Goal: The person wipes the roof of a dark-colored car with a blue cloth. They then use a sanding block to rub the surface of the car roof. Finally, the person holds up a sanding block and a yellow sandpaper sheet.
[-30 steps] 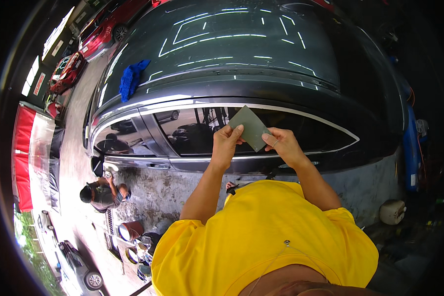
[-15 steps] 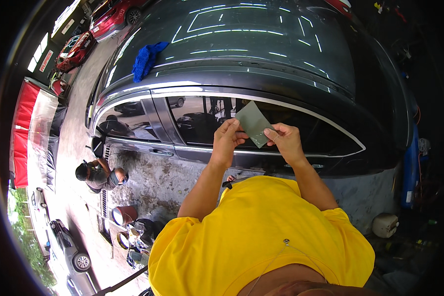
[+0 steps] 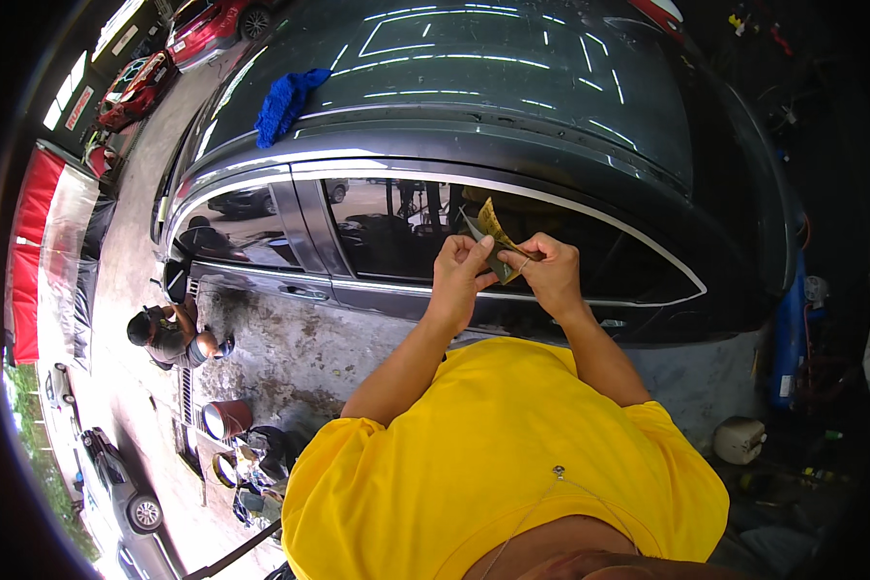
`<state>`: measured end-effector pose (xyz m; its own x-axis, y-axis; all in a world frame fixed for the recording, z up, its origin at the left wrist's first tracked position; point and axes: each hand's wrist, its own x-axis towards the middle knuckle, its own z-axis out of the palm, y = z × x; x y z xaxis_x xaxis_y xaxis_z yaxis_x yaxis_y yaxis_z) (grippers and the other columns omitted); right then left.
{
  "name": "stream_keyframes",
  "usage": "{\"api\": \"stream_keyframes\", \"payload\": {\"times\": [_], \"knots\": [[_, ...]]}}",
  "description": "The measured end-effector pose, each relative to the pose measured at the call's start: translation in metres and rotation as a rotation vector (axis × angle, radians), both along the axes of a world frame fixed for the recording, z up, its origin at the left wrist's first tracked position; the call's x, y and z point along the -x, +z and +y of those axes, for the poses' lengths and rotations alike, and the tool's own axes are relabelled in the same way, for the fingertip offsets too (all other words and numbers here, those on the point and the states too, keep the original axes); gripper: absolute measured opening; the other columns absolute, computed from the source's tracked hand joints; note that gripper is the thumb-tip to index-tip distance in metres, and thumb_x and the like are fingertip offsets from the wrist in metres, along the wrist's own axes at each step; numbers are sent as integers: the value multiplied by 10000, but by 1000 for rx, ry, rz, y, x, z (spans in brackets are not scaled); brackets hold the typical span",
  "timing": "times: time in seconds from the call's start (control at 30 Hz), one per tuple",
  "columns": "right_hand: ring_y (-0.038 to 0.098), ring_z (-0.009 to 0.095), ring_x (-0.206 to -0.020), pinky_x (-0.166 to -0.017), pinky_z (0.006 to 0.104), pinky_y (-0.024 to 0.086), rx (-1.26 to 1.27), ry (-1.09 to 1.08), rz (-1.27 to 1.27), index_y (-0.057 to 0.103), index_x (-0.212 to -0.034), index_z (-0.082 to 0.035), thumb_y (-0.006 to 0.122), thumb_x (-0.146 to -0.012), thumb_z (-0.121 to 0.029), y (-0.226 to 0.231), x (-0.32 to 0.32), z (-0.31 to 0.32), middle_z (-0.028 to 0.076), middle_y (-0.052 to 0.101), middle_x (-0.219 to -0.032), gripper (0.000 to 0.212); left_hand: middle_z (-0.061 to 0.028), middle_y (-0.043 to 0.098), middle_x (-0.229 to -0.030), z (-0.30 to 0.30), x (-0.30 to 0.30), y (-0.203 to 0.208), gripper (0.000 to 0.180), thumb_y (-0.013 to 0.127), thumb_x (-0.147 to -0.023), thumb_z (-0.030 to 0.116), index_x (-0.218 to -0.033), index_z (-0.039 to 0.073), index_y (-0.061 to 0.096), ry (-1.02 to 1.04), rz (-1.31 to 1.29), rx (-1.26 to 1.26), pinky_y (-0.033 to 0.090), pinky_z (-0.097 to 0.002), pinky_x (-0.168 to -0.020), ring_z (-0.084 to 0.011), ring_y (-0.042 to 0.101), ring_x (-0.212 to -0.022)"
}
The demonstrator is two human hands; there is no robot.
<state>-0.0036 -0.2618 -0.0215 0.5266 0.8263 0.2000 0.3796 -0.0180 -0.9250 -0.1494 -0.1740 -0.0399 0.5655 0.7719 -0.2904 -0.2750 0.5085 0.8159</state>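
In front of the car's side window I hold a small sheet of sandpaper (image 3: 494, 224) up between both hands. It is bent, with a dark grey-green face and a yellowish printed back both showing. My left hand (image 3: 457, 277) pinches its left side between thumb and fingers. My right hand (image 3: 554, 277) grips the lower right edge, fingers curled. The lower part of the sheet is partly hidden by my fingers. Beyond my hands stands a dark grey car (image 3: 512, 116), with a crumpled blue cloth (image 3: 286, 104) lying at its roof edge.
At left a person (image 3: 176, 334) crouches beside the car. Below them stand a reddish-brown bucket (image 3: 227, 419) and a heap of bags (image 3: 263, 459). A pale jug (image 3: 739, 440) sits on the floor at right, near a blue upright object (image 3: 791, 329). Other cars are parked at left.
The sandpaper was flat with its grey-green face showing; now it is bent and its yellowish back shows. My hands have drawn closer together. The view has shifted slightly.
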Motion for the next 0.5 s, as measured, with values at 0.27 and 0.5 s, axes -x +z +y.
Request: {"api": "stream_keyframes", "payload": {"times": [0.27, 0.5], "knots": [[636, 102, -691, -654, 267, 517, 41, 179, 150, 760, -927, 7, 854, -892, -239, -5, 3, -4, 43, 718, -783, 267, -170, 640, -1239, 4, 4, 13, 292, 578, -987, 90, -1249, 43, 457, 8, -179, 98, 586, -465, -937, -294, 686, -1134], [629, 98, -780, -708, 259, 515, -78, 312, 273, 776, -1031, -4, 783, -965, -278, -5, 15, 0, 39, 722, -902, 282, -214, 588, -1419, 12, 17, 15, 526, 375, -957, 122, -1468, -1, 392, -44, -336, 145, 489, -551, -1100, -363, 618, -1280]]}}
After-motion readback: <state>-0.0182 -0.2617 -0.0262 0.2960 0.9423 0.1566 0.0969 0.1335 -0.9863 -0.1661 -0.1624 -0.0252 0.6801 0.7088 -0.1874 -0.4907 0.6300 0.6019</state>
